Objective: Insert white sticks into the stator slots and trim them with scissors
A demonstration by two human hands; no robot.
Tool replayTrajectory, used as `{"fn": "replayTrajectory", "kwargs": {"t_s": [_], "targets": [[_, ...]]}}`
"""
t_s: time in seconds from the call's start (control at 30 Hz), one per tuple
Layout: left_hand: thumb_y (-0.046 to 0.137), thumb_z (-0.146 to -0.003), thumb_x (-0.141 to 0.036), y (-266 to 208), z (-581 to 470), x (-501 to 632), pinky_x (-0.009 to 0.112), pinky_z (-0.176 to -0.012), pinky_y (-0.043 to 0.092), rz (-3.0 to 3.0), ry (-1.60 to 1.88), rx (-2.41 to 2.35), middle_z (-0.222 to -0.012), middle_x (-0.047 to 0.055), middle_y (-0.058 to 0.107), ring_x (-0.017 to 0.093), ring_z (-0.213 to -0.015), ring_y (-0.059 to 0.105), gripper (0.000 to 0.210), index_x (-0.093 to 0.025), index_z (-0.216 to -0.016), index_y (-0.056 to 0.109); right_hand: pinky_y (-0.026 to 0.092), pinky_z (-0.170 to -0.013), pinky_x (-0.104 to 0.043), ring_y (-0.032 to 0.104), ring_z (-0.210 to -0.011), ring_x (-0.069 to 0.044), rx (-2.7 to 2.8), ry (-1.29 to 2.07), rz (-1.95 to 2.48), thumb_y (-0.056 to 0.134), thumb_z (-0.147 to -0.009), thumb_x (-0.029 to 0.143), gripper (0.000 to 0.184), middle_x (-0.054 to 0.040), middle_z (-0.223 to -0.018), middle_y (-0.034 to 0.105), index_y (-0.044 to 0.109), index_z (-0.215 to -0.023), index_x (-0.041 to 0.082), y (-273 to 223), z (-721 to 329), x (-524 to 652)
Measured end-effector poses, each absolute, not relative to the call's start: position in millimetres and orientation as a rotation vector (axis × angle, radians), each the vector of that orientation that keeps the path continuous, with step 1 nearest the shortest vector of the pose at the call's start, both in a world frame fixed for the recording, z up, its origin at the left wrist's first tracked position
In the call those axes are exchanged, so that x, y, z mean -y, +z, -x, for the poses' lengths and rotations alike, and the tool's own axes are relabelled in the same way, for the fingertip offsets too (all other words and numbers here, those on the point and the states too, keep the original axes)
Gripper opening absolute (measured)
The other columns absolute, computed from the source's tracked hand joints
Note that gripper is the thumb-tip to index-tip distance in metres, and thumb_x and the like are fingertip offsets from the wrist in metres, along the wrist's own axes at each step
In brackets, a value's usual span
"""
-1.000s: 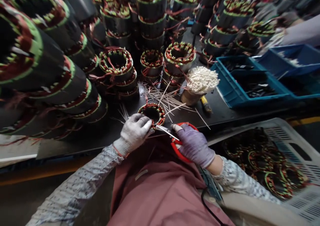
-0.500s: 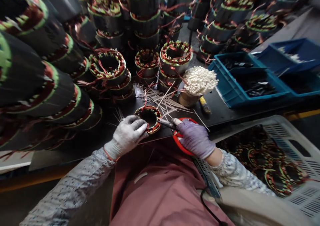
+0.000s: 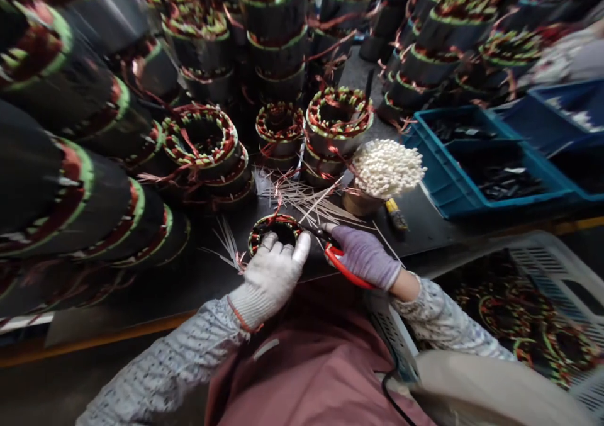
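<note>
While the left hand (image 3: pixel 274 276) lies over the near rim of a wound ring (image 3: pixel 258 231) on the tabletop (image 3: pixel 415 238), its hold unclear, the right hand (image 3: pixel 370 257) grips red-handled scissors (image 3: pixel 348 274) beside it; loose pale sticks (image 3: pixel 314 201) lie beyond.

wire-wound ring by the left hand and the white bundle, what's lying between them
Loose thin pale sticks lie scattered on the dark bench between the wire-wound ring and white bundle, as the head view shows.

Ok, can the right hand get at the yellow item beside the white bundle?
Probably yes: only a thin stick seems to lie between the right hand and the yellow item, though the red-handled tool fills that hand.
</note>
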State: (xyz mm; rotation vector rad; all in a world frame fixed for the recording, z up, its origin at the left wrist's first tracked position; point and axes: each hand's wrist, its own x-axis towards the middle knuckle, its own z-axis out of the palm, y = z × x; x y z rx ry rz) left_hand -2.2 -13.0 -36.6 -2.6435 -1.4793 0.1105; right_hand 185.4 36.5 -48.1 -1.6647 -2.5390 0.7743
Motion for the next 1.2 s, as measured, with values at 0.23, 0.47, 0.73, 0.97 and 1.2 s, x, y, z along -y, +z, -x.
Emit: {"fn": "replayTrajectory", "kwargs": {"t_s": [0.23,0.47,0.73,0.97,1.2], "targets": [[0.055,-0.081,-0.019,-35,9,10,0.043,-0.089,0.048,2.763,0.076,1.516,-0.079,0.01,0.069,0.023,-0.075,0.064,0.056,-0.008,-0.135,0.044,0.05,-0.085,-0.033,0.067,-0.094,-0.023,2.459,0.998,1.428,0.055,-0.077,0.024,0.043,-0.0102,-0.107,0.071,0.06,-0.12,0.016,-66,-191,-43],[0.061,-0.078,-0.037,32,33,5,0.031,-0.071,0.053,2.66,-0.313,2.027,-0.093,0.004,0.07,0.02,-0.079,0.065,0.064,-0.023,-0.138,0.042,0.055,-0.069,-0.035,0.069,-0.077,-0.023,2.298,0.818,1.415,0.048,-0.081,0.023,0.042,-0.0059,-0.09,0.073,0.057,-0.122,0.024,-77,-215,-14],[0.064,-0.073,-0.037,131,51,-84,0.048,-0.092,0.044,2.004,-0.174,1.907,-0.092,0.007,0.065,0.029,-0.092,0.062,0.078,-0.026,-0.144,0.034,0.056,-0.069,-0.036,0.07,-0.077,-0.024,2.216,0.719,1.367,0.051,-0.08,0.026,0.042,-0.0058,-0.094,0.073,0.057,-0.121,0.025,-99,-231,-2],[0.061,-0.075,-0.034,125,46,-106,0.054,-0.097,0.039,1.95,0.001,1.874,-0.106,0.012,0.065,0.034,-0.108,0.056,0.07,-0.024,-0.141,0.04,0.056,-0.069,-0.032,0.07,-0.079,-0.022,2.302,0.506,1.461,0.052,-0.08,0.025,0.042,-0.0096,-0.102,0.072,0.059,-0.122,0.02,-93,-238,-8],[0.06,-0.076,-0.027,58,-16,-165,0.044,-0.106,0.031,2.269,0.126,1.909,-0.12,0.015,0.063,0.028,-0.113,0.056,0.067,-0.012,-0.138,0.04,0.051,-0.066,-0.031,0.067,-0.08,-0.024,2.554,0.253,1.736,0.053,-0.085,0.03,0.043,-0.0152,-0.102,0.07,0.058,-0.127,0.018,-75,-219,-28]]}}
